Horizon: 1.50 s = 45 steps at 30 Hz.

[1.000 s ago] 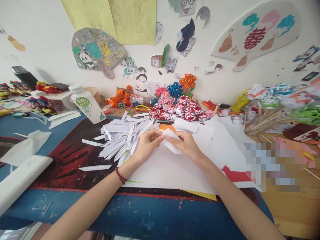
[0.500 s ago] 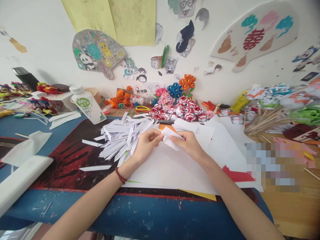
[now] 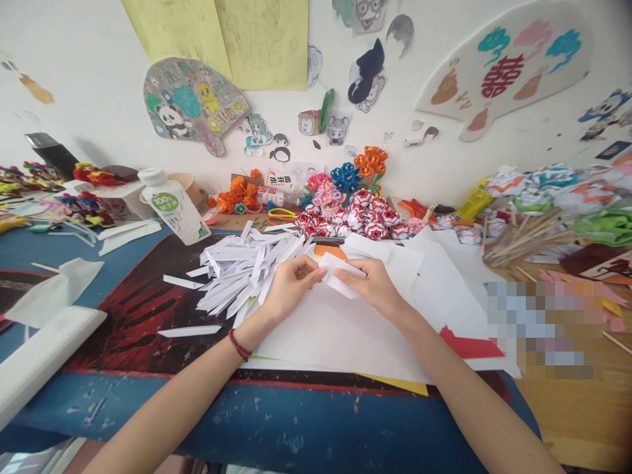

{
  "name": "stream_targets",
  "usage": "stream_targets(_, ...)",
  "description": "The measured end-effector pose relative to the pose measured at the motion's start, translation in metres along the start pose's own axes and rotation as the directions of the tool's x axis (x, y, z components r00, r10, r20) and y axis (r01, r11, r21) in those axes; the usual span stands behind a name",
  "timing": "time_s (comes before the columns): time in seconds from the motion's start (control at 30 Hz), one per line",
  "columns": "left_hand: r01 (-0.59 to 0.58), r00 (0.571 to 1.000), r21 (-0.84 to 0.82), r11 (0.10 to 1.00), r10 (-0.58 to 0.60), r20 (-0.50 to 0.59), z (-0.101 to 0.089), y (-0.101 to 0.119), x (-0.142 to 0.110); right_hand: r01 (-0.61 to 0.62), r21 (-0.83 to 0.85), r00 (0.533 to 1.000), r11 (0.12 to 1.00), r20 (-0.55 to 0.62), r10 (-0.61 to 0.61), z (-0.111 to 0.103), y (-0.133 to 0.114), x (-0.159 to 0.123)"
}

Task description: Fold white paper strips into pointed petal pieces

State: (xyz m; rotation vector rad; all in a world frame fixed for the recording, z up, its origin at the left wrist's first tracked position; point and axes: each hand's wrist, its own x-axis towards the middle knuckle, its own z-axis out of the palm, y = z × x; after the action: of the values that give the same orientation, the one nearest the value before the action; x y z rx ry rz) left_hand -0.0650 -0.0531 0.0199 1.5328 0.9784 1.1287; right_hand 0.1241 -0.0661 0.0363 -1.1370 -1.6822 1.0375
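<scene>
A small piece of white paper (image 3: 344,276) is held between my two hands, above the larger white sheets. My left hand (image 3: 296,283) pinches its left edge between thumb and fingers. From the other side, my right hand (image 3: 370,280) grips it, thumb on top and fingers curled beneath. The paper's lower edge looks folded, though fingers cover part of it. Just left of my hands lies a heap of folded white paper strips (image 3: 237,270). Underneath, large white paper sheets (image 3: 340,336) spread over a dark mat (image 3: 143,309).
A white bottle (image 3: 172,207) leans at the back left. Red-and-white paper flowers (image 3: 365,217) and orange flowers (image 3: 237,194) line the wall. Thin wooden sticks (image 3: 530,234) lie at the right. A long white object (image 3: 54,352) rests at the left edge, near a blue table border (image 3: 296,421).
Almost nothing differs. The fingers of my left hand have shifted slightly at the paper's left edge, and both hands keep their hold on it.
</scene>
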Motion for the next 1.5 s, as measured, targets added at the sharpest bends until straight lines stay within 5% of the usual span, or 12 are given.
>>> stream_targets(0.23, -0.032, 0.999, 0.093, 0.995, 0.032, 0.001, 0.0018, 0.0026, -0.0018, -0.054, -0.024, 0.998, 0.998, -0.020, 0.054, 0.0004, 0.0006, 0.0002)
stream_targets(0.67, 0.013, 0.995, -0.150, 0.989, 0.002, 0.098, 0.0014, -0.0009, -0.0003, 0.009, -0.050, 1.000, 0.999, -0.018, -0.010, -0.0028, -0.0016, 0.0002)
stream_targets(1.5, 0.015, 1.000, -0.058, 0.998, -0.014, 0.016, 0.0037, 0.0077, -0.0035, -0.035, -0.004, 0.999, 0.999, 0.032, 0.035, -0.0005, -0.0018, -0.0003)
